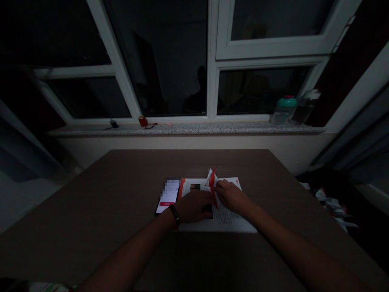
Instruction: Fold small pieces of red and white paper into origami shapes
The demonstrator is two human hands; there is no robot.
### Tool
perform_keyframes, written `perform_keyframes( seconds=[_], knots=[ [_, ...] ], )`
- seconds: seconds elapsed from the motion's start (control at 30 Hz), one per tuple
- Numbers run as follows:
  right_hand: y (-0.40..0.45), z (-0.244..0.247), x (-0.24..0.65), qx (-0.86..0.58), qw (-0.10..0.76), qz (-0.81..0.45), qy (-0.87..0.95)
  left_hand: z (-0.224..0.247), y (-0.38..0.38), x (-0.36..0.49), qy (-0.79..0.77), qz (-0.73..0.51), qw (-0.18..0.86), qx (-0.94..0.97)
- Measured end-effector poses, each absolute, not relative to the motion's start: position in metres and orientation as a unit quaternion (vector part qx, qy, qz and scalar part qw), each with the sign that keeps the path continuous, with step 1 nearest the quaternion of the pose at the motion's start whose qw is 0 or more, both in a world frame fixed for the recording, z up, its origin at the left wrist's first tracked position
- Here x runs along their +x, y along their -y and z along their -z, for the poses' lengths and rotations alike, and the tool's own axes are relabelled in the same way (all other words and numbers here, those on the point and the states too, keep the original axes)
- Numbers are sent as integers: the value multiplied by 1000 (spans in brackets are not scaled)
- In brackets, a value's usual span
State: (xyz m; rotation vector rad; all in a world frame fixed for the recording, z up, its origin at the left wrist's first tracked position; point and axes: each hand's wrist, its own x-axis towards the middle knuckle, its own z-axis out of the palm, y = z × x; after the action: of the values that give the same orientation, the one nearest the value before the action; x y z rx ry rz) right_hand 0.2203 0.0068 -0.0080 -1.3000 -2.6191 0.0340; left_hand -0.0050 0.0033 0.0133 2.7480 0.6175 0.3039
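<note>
An open printed booklet (225,221) with text and pictures lies on the brown table (100,207). My left hand (196,206), with a dark band at the wrist, rests flat on its left part, fingers stretched toward the middle. A red and white folded piece of paper (212,178) stands up from the middle of the booklet. The fingers of my right hand (227,194) are closed at the right side of this piece. A phone (168,196) with a lit screen lies just left of the booklet.
On the granite windowsill (194,129) stand a small red jar (142,121), a small dark item (114,123), a teal-lidded container (285,109) and a clear bottle (306,106). Crumpled papers (332,207) lie beyond the table's right edge.
</note>
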Motion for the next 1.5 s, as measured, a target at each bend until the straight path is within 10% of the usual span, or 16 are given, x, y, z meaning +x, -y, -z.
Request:
perform_keyframes(
  seconds=[1.5],
  knots=[
    [-8, 13, 222, -434, 116, -9, 893, -14, -7, -7, -276, -83, 86, 954]
  ],
)
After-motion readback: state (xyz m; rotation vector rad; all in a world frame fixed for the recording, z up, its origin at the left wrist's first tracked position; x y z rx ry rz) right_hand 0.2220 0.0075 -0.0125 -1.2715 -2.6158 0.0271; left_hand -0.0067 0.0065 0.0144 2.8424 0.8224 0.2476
